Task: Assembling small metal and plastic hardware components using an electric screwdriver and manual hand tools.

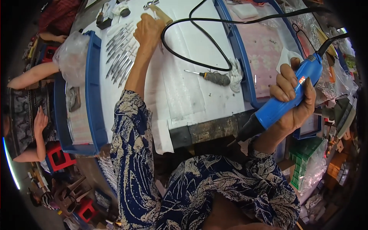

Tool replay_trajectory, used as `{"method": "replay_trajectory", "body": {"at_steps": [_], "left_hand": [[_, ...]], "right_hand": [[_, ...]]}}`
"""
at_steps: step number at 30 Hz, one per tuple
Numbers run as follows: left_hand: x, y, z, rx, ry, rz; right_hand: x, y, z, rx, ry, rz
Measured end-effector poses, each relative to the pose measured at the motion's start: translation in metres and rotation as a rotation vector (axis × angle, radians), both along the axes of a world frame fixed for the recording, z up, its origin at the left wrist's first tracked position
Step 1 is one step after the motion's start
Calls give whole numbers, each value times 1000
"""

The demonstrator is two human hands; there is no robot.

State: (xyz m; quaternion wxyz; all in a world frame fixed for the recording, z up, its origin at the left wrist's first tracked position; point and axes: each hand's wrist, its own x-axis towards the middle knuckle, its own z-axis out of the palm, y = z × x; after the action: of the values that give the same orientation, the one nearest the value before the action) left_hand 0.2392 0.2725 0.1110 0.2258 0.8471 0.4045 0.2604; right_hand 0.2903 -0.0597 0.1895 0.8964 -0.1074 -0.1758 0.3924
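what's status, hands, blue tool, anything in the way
Right hand gripping blue power tool. Left hand curled shut, contents unclear. Black cable looped over table.

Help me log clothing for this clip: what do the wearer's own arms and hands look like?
The left sleeve and right sleeve are navy blue with a cream, streaky, branching print. The left one is loose and bunched at its end, leaving the lower forearm uncovered. The left hand and right hand show no gloves.

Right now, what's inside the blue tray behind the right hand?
Visible in the blue tray: pink patterned lining, a few small metal pieces, a white bundle. Hidden: its near right corner, covered by the right hand and blue power tool.
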Motion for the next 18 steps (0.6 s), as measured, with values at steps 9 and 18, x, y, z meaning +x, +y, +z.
{"method": "replay_trajectory", "body": {"at_steps": [9, 18], "left_hand": [[-119, -30, 62, -308, -394, -183], [-235, -151, 31, -945, -851, 1]], "right_hand": [[-39, 3, 14, -12, -62, 155], [-91, 2, 13, -290, 322, -47]]}}
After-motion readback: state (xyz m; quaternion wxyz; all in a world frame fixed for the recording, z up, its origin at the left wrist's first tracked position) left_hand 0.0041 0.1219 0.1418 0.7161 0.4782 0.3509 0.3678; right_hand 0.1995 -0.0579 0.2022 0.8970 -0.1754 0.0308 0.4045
